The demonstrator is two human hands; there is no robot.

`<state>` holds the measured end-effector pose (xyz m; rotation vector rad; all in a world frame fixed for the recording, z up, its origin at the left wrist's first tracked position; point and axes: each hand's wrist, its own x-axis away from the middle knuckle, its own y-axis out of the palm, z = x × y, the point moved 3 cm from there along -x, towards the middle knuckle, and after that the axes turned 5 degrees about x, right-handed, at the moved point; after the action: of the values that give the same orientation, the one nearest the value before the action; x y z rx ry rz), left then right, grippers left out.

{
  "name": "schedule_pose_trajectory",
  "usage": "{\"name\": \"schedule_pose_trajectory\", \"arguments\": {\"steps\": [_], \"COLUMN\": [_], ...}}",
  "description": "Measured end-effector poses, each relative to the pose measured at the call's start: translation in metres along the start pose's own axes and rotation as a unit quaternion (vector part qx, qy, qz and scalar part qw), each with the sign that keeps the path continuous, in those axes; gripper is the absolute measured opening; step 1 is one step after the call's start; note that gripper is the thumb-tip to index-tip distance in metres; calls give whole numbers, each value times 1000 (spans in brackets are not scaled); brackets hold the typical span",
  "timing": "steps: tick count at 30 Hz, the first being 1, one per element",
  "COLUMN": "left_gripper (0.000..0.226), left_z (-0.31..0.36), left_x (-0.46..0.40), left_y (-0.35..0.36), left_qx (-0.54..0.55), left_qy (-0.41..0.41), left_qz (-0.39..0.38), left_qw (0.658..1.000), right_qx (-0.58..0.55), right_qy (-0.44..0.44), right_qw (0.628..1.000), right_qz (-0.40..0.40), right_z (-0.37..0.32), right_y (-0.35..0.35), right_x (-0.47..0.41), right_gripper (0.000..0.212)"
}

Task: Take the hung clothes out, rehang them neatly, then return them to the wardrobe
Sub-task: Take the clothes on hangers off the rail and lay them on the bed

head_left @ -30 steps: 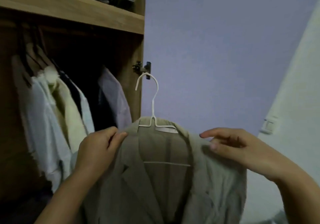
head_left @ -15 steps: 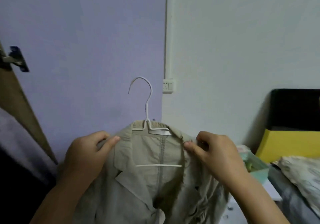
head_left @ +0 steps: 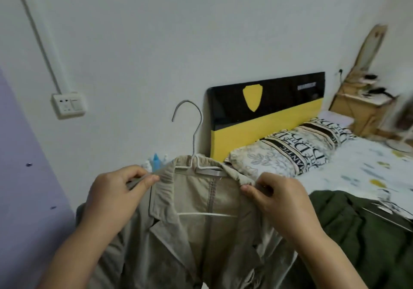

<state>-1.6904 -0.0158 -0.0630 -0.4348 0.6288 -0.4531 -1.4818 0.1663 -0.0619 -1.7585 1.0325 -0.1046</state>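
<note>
A beige jacket (head_left: 201, 221) hangs on a white wire hanger (head_left: 194, 141) that I hold up in front of me. My left hand (head_left: 111, 197) pinches the jacket's left shoulder together with the hanger's arm. My right hand (head_left: 283, 201) grips the right shoulder near the collar. The hanger's hook points up and is free of any rail. The wardrobe is out of view.
A bed (head_left: 357, 172) with patterned pillows (head_left: 290, 148) and a black and yellow headboard (head_left: 268, 110) stands to the right. A dark green garment (head_left: 357, 233) lies on its near edge. A wall socket (head_left: 69, 105) is at the left, a wooden bedside stand (head_left: 362, 107) at the far right.
I have turned right, away from the wardrobe, carrying the jacket on its hanger towards the bed. Both hands kept their hold on the shoulders.
</note>
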Motion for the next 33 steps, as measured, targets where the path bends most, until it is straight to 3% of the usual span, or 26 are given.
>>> {"name": "schedule_pose_trajectory", "arguments": {"steps": [14, 19, 33], "left_gripper": [31, 17, 22], "left_z": [154, 200, 282], "left_x": [23, 40, 8], "left_y": [258, 339, 544], "left_qx": [95, 118, 177], "left_qy": [112, 120, 141], "left_qz": [-208, -264, -378], "left_qw": [967, 950, 898], "right_qx": [74, 91, 149], "right_qy": [249, 304, 420], "right_qw": [960, 941, 880], "right_qz": [103, 118, 163], "right_z": [227, 296, 435], "right_y": [-132, -163, -211], "right_x": [91, 117, 90], "right_gripper": [38, 40, 41]}}
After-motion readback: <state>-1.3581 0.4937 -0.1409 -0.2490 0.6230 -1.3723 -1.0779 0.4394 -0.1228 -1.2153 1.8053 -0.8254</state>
